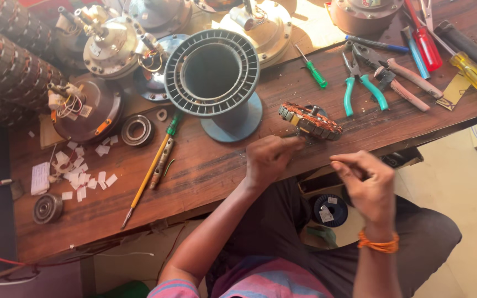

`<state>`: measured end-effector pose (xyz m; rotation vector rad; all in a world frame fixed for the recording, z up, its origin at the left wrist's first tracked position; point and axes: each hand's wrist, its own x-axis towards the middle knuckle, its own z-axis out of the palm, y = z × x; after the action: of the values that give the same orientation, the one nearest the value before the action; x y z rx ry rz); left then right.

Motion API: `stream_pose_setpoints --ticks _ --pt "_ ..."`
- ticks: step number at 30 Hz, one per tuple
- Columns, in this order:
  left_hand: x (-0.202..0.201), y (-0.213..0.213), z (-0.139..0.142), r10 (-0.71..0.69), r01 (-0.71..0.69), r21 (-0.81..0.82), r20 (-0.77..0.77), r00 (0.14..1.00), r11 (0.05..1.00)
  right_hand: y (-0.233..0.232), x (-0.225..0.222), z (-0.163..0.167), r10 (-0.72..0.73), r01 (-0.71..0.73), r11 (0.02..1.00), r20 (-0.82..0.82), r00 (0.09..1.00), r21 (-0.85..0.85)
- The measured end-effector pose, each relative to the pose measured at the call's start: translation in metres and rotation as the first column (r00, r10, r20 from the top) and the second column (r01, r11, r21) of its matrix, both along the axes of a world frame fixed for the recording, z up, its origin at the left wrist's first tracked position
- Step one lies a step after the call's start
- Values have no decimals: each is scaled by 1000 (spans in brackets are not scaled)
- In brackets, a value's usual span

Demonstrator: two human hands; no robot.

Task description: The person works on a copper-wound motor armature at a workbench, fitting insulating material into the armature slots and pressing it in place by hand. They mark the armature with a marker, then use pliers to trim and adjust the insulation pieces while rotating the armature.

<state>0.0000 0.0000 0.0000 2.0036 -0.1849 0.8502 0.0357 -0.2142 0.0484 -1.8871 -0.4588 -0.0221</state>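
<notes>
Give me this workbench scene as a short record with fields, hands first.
Left hand: fingers pinched at the edge of the copper-wound stator
Right hand: raised off the wooden bench, fingers pinched; whether it holds anything cannot be told
Behind stator: grey ribbed spool
Right of stator: teal-handled pliers, green screwdriver
Left side: yellow-handled screwdriver, bearing, paper scraps

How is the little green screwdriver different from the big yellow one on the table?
The small green-handled screwdriver has a short, slim solid green handle, while the yellow-handled screwdriver has a thick see-through yellow handle. The green one lies near the middle of the wooden table, beside the teal-handled pliers; the yellow one lies at the far right edge. Both lie flat, slanting the same way, and neither hand touches them.
</notes>
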Motion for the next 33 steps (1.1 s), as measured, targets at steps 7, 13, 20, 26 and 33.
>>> stream_pose_setpoints --ticks 7,13,20,26,33 --pt "14 -22 -21 -266 -122 -901 -249 931 416 29 39 56 81 -50 987 202 976 -155" --pt "10 -21 -22 -285 -204 -910 -315 905 361 66 78 36 95 -84 992 124 988 -94" --pt "22 -32 -8 -115 -214 -762 -354 928 612 46 95 -1 -8 8 1000 -64 998 -1" --pt "26 -30 -8 64 -290 -576 -380 923 765 15 66 4 22 -15 998 -105 994 60" --pt "22 -40 -7 104 -305 -552 -365 925 776 28 4 21 67 -54 995 164 984 -81"
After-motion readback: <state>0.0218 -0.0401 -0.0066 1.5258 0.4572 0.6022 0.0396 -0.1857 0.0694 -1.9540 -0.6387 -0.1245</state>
